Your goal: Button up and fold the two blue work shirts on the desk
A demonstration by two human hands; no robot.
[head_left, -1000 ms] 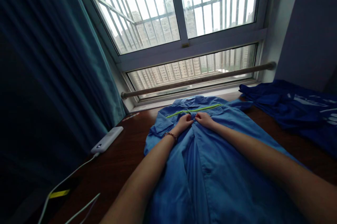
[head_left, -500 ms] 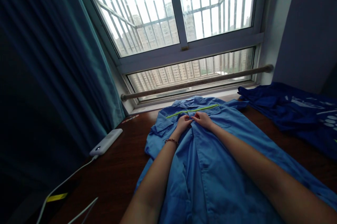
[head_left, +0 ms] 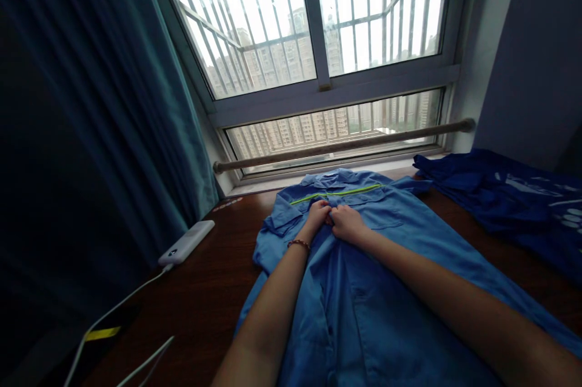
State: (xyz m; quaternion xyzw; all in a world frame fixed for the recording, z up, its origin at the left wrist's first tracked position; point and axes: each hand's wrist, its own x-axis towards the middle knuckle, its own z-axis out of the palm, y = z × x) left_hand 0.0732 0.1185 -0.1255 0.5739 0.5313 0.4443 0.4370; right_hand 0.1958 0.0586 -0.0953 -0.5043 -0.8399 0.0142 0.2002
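Note:
A light-blue work shirt [head_left: 386,302] with a collar and a yellow-green stripe across the chest lies front up on the dark wooden surface, its collar toward the window. My left hand [head_left: 319,215], with a beaded bracelet at the wrist, is closed on the shirt's front edge just below the stripe. Right against it, my right hand [head_left: 348,223] is closed on the other front edge, fingers curled inward. The fingertips of both hands meet at the front opening. Whatever small part they pinch there, such as a button, is hidden by the fingers.
A darker blue garment [head_left: 509,205] with white print lies to the right. On the left are a white power bank [head_left: 187,242] with a cable [head_left: 122,308] and a blue curtain [head_left: 136,102]. A rail [head_left: 345,147] crosses the window beyond the shirt.
My right hand has turned and curled more tightly, drawing closer to the left hand and slightly down. The left hand keeps its pinch. The whole view has shifted slightly.

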